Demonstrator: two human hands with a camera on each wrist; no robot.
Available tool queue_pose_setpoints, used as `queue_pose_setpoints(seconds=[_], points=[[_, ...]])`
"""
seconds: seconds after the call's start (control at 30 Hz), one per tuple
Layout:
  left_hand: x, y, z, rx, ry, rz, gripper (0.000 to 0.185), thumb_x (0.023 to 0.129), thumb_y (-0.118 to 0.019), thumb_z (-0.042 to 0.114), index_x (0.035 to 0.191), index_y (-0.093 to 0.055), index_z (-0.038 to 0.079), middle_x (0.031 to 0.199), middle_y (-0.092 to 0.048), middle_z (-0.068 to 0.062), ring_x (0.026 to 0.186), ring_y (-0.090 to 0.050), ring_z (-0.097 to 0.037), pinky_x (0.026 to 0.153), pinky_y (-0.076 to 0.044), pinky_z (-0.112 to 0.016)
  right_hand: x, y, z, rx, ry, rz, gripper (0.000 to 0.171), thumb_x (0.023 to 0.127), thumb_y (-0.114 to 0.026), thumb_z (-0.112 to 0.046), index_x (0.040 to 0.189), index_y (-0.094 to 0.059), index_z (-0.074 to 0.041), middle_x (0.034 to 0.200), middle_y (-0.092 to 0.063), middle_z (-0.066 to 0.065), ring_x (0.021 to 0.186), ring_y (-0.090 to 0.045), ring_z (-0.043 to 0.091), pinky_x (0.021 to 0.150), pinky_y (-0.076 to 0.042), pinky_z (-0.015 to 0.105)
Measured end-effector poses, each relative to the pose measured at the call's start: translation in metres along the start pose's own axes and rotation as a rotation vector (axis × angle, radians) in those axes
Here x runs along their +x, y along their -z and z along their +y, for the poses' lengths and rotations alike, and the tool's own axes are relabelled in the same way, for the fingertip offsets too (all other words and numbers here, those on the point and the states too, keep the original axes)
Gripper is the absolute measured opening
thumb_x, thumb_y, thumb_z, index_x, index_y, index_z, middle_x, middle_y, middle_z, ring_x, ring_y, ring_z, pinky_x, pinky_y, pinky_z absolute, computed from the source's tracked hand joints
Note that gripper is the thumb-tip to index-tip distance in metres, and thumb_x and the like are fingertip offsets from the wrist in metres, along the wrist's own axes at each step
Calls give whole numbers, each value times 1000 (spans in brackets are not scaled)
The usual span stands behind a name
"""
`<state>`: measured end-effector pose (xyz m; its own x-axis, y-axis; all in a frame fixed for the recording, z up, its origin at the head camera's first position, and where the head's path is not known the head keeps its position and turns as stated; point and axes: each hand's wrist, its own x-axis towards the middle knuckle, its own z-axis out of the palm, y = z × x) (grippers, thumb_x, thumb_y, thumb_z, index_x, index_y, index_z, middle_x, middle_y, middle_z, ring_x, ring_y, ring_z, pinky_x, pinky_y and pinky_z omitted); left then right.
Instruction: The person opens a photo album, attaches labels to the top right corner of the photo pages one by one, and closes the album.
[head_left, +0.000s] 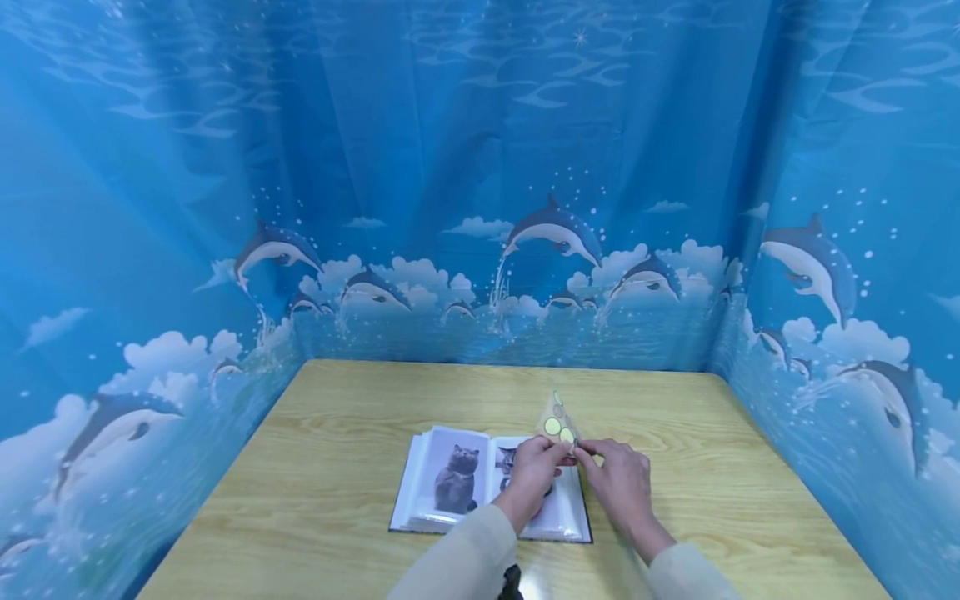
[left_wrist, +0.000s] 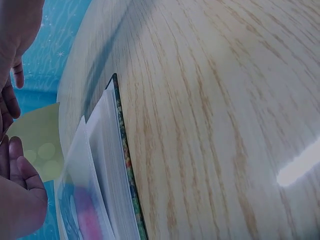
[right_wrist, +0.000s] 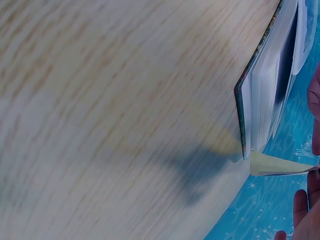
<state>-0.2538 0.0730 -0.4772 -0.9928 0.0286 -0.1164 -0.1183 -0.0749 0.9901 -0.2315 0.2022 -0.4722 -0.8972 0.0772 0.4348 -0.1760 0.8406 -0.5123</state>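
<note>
A small yellowish sheet with round yellow-green dots (head_left: 552, 427), like a sticker sheet, stands tilted above the right page of an open photo album (head_left: 487, 527). My left hand (head_left: 531, 473) pinches its lower edge between thumb and fingers. Close beside it, the thumb and index finger of my right hand (head_left: 621, 483) pinch its lower right corner. Seen from the right wrist, the dotted sheet (right_wrist: 275, 166) looks curved and nearly edge-on. A grey cat photo (head_left: 456, 479) shows on the album's left page; my left hand and forearm partly cover another cat picture (head_left: 506, 458) on the right page.
The album lies flat on a wood-grain table (head_left: 337, 450), its clear pages slightly raised. A blue dolphin-print curtain (head_left: 450, 208) surrounds the table at the back and both sides. A small black object (head_left: 511, 583) shows at the front beside the left sleeve (head_left: 465, 558).
</note>
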Motion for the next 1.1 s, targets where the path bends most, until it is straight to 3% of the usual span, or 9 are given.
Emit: queue_pose_setpoints(seconds=[0.53,0.8,1.1], points=[[1,3,-3,50,-41,-21,12,92,-68,14,90,-72,3,80,-74,-4,73,-64,-11,66,-50,-26,-1,0,-2,24,-2,3,16,89,-72,-18,98,-78,-7,97,-75,13,87,-69,34,85,-43,55],[0,5,-1,64,-19,-17,10,90,-68,15,90,-72,5,82,-75,-4,77,-63,-11,68,-51,-28,-1,-2,-5,10,-43,-64,21,90,-73,-27,104,-78,-11,97,-75,5,95,-67,32,92,-40,55],[-2,4,-2,81,-59,-15,10,88,-70,11,89,-75,2,80,-74,-8,74,-63,-11,63,-49,-25,-3,-2,-2,-3,-15,-59,19,89,-73,-21,102,-77,-9,97,-75,9,91,-68,33,87,-42,55]])
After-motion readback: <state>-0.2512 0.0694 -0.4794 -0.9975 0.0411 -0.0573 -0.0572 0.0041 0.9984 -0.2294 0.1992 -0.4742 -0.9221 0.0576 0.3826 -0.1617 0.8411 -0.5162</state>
